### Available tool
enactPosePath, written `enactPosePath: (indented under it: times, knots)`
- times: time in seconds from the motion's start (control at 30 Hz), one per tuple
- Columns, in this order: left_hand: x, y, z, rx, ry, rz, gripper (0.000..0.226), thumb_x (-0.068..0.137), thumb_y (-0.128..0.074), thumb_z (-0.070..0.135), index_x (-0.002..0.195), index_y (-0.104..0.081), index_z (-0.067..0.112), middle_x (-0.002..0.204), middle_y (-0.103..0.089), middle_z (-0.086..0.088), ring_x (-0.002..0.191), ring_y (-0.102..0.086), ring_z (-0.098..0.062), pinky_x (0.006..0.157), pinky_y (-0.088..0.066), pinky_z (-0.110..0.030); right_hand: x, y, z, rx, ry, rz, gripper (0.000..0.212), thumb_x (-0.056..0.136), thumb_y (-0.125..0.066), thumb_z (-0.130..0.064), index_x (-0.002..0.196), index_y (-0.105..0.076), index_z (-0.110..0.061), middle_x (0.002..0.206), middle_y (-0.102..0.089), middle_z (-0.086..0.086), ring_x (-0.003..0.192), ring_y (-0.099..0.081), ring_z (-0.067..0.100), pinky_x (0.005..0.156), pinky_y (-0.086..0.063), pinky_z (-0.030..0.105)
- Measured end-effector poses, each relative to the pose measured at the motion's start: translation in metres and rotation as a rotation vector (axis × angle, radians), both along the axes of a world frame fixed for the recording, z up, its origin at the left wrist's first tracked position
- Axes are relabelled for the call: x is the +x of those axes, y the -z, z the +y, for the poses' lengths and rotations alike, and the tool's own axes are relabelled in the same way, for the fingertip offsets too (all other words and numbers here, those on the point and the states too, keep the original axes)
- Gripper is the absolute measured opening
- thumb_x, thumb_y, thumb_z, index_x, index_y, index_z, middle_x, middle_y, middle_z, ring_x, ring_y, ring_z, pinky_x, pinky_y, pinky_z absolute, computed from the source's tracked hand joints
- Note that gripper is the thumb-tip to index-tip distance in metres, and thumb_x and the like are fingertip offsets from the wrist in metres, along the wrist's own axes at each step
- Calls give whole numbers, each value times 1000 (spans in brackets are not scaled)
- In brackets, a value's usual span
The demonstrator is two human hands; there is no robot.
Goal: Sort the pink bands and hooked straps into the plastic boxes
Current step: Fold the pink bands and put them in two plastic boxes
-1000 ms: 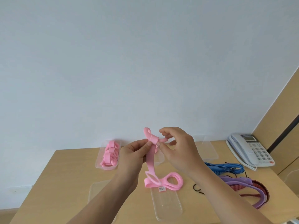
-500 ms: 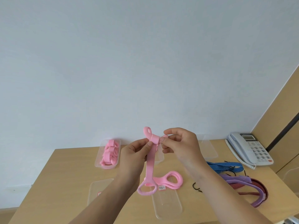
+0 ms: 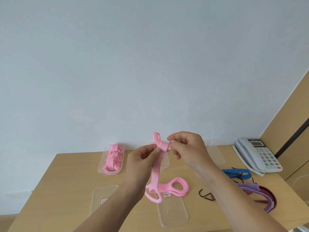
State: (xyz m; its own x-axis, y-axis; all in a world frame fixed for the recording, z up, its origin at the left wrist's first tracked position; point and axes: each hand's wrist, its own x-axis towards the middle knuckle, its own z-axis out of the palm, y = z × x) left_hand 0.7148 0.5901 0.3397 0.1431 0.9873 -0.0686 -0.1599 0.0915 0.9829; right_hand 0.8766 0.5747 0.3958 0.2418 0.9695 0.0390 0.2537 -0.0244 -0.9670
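Far left, I see a plastic box (image 3: 109, 172) of pink bands (image 3: 113, 158) at the table (image 3: 66, 181) back edge. Centre: my left hand (image 3: 142, 163) and right hand (image 3: 189, 148) pinch a knotted pink band (image 3: 157, 168) held above bare tabletop. Right: hooked straps (image 3: 237, 171) near the edge.

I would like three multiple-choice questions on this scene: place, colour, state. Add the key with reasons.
1. Where on the table is the box of pink bands? A. near right B. far left C. centre front
2. What colour is the strap nearest the telephone? A. green B. yellow C. blue
3. The knotted pink band is: A. pinched by the left hand and right hand B. lying flat C. boxed
Key: B, it stands at the far left; C, it is plainly blue; A, both hands pinch it at the knot.
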Motion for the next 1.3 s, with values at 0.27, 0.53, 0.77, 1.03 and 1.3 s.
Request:
enactPosePath:
  times: [0.27, 0.53, 0.77, 1.03, 1.3]
  knots:
    - [-1, -2, 1, 27, 63, -24, 22, 88, -74, 33, 105, -83, 20, 107, -80, -8, 109, -72, -35, 105, -53, -56, -10, 7, -4, 87, 23, 85, 18, 87, -67, 1, 99, -70, -11, 65, -70, -10, 58, -68, 6, 53, -51, 15]
    - [4, 0, 2, 26, 49, 4, 13, 92, -79, 32, 101, -84, 24, 102, -82, -4, 103, -76, -25, 102, -56, -53, -2, 9, 1, 68, -1, -71, 17, 86, -67, -6, 93, -72, -21, 76, -73, -1, 64, -68, 9, 62, -56, 24]
    - [3, 0, 2, 13, 41, -19, 11, 94, -76, 26, 101, -84, 22, 103, -82, -5, 103, -75, -27, 100, -57, -52, 3, 8, 1, 49, -25, -55, 19, 86, -66, -7, 95, -72, -23, 80, -72, 2, 66, -68, 9, 60, -55, 24]
    - [2, 0, 2, 67, 31, 3, 11, 92, -77, 22, 92, -84, 30, 95, -82, -3, 94, -78, -17, 83, -56, -30, -2, 5, -1, 119, -139, -437, 11, 91, -69, -28, 98, -76, -31, 96, -68, -13, 91, -61, 1, 77, -47, 19]
    - [4, 0, -3, 28, 70, 4, 13, 96, -73, 29, 94, -85, 27, 92, -82, -5, 85, -74, -14, 88, -60, -43, -2, 13, 0, 94, -124, -342, 13, 91, -68, -15, 97, -77, -22, 74, -73, -13, 70, -65, -4, 63, -43, 7]
